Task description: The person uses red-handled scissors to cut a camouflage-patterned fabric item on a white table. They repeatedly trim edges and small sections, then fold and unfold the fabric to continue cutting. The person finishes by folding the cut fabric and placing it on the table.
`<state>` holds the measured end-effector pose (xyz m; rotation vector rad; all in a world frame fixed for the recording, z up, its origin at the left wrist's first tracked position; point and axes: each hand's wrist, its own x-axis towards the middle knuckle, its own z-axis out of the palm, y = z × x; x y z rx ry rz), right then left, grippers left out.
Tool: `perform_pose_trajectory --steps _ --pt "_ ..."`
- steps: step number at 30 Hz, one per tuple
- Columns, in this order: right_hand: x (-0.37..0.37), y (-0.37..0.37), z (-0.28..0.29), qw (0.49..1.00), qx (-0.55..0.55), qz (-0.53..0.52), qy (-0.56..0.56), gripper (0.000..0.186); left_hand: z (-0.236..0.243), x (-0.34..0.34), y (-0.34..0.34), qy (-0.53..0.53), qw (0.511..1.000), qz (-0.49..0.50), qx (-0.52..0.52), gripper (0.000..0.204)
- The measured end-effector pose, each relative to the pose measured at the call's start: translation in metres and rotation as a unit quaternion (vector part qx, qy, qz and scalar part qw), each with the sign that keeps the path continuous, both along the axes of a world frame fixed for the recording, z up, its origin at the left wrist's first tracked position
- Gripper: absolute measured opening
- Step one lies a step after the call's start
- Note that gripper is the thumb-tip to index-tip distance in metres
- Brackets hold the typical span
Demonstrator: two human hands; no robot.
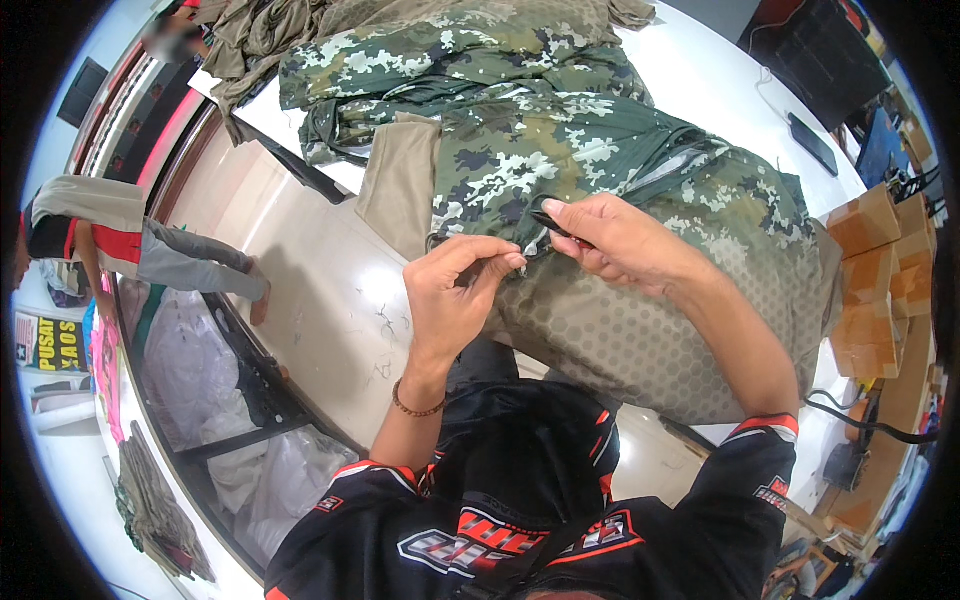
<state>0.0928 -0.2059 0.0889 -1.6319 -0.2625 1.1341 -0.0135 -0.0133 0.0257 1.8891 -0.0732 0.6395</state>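
A camouflage-print garment [600, 165] in green, black and white lies spread over the table in front of me, with olive hexagon-patterned cloth [670, 340] below it. My right hand [630, 240] is closed around small black thread snips [548, 220], whose tip points left at the garment's edge. Just left of the tip, my left hand [450, 290] pinches thumb and forefinger together at that edge. What sits in the pinch, perhaps a thread or a bit of cloth, is too small to make out. A plain khaki piece [400, 180] of cloth hangs over the table edge.
More olive garments [260, 45] are heaped at the far left of the white table [700, 50]. A phone [812, 143] lies at the right, near cardboard boxes [868, 270]. Another person [90, 225] stands at the left by a second table, above bagged goods [190, 360].
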Motion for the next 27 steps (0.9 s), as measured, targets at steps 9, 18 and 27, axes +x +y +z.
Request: perform_pose_trajectory --steps 9,18,27 --pt "-0.006 -0.003 0.013 0.998 0.018 0.062 0.017 0.054 -0.01 -0.001 -0.005 0.001 0.991 0.009 -0.135 0.012" --pt "-0.013 0.0 0.011 0.996 0.006 0.046 0.081 0.05 -0.01 0.004 -0.004 -0.044 0.991 0.003 -0.127 0.013" --pt "-0.019 0.007 0.015 0.995 -0.013 0.015 0.102 0.048 -0.006 0.0 -0.003 -0.091 0.996 0.003 -0.016 0.016"
